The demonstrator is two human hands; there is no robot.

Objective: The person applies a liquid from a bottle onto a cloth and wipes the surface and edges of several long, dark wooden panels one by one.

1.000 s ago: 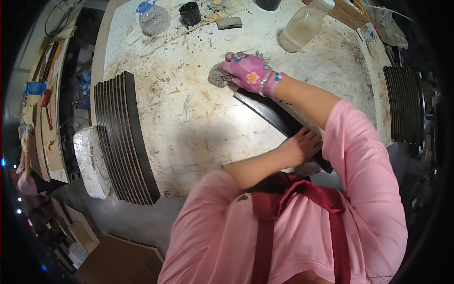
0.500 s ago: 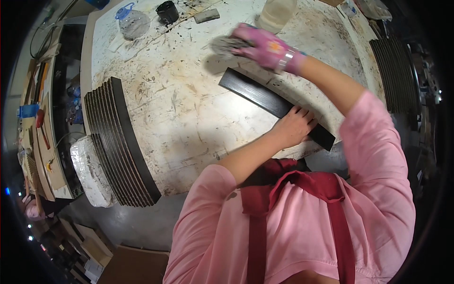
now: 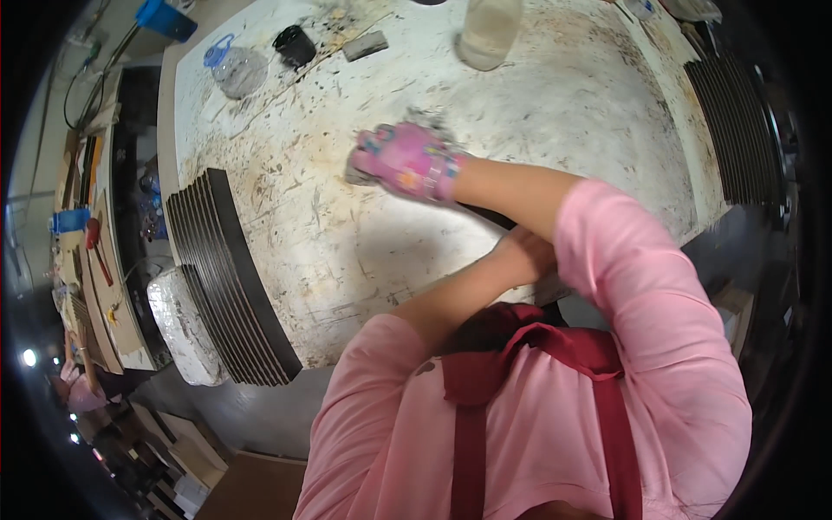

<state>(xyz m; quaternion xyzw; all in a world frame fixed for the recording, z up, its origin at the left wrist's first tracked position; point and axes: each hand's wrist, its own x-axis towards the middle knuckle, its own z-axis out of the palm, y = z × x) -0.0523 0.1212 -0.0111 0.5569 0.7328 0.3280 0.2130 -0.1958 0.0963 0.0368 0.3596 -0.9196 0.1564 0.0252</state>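
The bare left hand (image 3: 520, 251) lies flat on a dark strip (image 3: 485, 215) near the counter (image 3: 347, 251) edge, its fingers hidden by the forearm, so their state is unclear. Farther out, the gloved right hand (image 3: 407, 160) curls its fingers around a grey pad (image 3: 364, 169) pressed on the counter. Beyond stands a cloudy jar (image 3: 488, 33).

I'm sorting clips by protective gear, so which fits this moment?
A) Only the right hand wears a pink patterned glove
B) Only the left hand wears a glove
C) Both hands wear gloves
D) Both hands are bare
A: the right hand wears a pink patterned glove and presses a grey pad on the scratched white table, while the left hand is bare, resting on the dark strip.
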